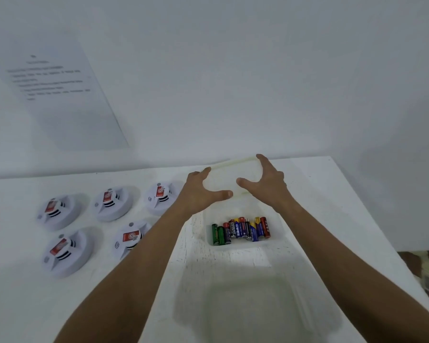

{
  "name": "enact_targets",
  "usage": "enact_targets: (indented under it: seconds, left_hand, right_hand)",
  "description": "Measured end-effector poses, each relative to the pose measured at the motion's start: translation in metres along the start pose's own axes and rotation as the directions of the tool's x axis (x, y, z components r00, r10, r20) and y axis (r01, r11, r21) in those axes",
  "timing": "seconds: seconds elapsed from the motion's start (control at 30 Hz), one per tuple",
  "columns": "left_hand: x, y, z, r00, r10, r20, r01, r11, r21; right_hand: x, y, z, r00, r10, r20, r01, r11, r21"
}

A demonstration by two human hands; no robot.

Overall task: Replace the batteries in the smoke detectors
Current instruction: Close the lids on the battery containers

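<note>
While the lid (229,175) is being held between both hands' fingers (264,160), it should be kept level above the batteries (240,230).

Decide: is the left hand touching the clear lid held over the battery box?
Touching. The head view shows the left hand gripping the clear lid at its left edge.

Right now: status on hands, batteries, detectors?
Left hand and right hand hold translucent lid above open box. Batteries exposed inside. Five smoke detectors untouched, left.
</note>
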State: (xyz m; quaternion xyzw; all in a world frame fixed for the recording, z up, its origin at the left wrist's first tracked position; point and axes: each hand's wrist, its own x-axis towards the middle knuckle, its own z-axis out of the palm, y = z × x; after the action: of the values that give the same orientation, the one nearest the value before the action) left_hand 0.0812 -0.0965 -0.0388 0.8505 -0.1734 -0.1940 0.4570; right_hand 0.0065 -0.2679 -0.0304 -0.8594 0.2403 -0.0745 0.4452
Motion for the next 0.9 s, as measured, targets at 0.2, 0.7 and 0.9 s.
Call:
enact_targets:
  seconds: [0.2, 0.7, 0.9]
  left_hand:
    - [0.027, 0.004, -0.004, 1.0, 0.015, -0.012, -0.016, 0.998, -0.054]
    - [0.06, 0.005, -0.025, 0.97, 0.031, 0.24, -0.1, 0.955, 0.279]
    - [0.075, 0.012, -0.035, 0.955, 0.044, 0.293, -0.179, 0.873, 0.453]
  right_hand:
    - [0.027, 0.006, -0.005, 0.998, 0.051, 0.032, -0.057, 0.977, 0.203]
    - [0.036, 0.041, -0.008, 0.999, 0.012, 0.038, -0.019, 0.983, 0.184]
    - [0.047, 0.033, -0.01, 0.99, -0.107, 0.09, 0.101, 0.993, 0.068]
